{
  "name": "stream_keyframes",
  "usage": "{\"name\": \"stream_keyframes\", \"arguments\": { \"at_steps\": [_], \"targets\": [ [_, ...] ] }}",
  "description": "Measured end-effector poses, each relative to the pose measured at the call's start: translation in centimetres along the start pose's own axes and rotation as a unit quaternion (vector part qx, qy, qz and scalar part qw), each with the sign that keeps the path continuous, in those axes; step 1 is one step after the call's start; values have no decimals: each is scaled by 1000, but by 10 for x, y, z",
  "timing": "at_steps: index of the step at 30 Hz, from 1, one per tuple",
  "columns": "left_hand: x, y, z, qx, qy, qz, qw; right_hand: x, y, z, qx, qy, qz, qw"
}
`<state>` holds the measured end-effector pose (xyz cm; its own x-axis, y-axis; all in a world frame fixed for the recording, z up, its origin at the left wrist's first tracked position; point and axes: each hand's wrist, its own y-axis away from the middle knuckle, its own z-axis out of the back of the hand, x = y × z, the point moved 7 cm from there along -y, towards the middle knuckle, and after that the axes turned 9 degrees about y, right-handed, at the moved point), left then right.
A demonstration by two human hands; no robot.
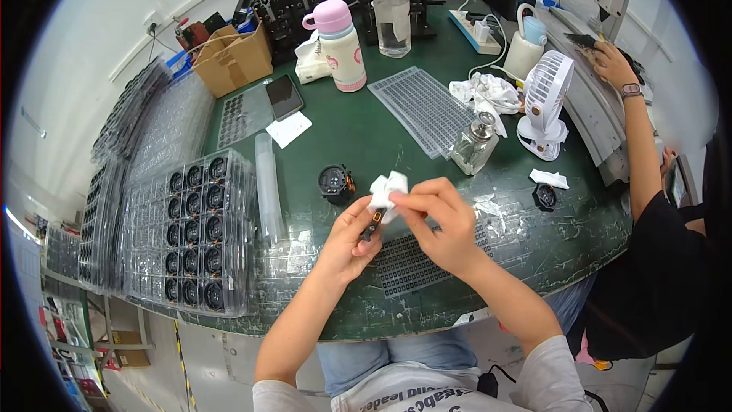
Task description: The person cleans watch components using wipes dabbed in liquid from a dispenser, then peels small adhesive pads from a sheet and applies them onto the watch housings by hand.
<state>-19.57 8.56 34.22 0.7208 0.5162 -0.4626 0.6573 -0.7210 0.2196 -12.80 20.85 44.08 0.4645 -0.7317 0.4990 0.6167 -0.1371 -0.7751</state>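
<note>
My left hand (pixel 352 243) grips a small black part (pixel 372 226) with an orange-edged square on it. Pinched in the fingers of my right hand (pixel 442 223) is a crumpled white tissue (pixel 389 189), which touches the upper end of the black part. Just behind my left hand, a round black component (pixel 335 183) with orange bits stands on the green table (pixel 305 290). Below my hands lies a sheet of small dark pieces (pixel 412 265), partly covered by my right hand.
Trays of round black parts (pixel 194 236) and a clear tube (pixel 268 183) are at left. A glass bottle (pixel 473 149), white fan (pixel 544 107) and pink-lidded flask (pixel 343 53) stand behind. A co-worker's arm (pixel 643 145) reaches over a metal rail at right.
</note>
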Motion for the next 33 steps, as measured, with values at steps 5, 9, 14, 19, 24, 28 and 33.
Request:
{"name": "stream_keyframes", "arguments": {
  "at_steps": [5,9,14,19,24,28,33],
  "targets": [
    [-6,0,4,-31,1,-36,999,15,14,-20,-2,15,75,997],
    [-34,3,-1,-77,-117,-154,978,40,13,-18,41,67,193,978],
    [-93,27,-3,-162,-248,-409,863,11,-8,13,-45,186,173,966],
    [-105,12,18,-168,-288,-445,831,-34,13,-25,153,305,82,936],
    [-107,7,21,-220,-383,-453,774,-12,15,-36,151,243,64,956],
    [-102,-8,27,-226,-509,-450,698,-9,22,-37,177,230,77,954],
    [-93,10,-3,-235,-550,-449,664,-19,25,57,51,217,-89,971]
  ]
}}
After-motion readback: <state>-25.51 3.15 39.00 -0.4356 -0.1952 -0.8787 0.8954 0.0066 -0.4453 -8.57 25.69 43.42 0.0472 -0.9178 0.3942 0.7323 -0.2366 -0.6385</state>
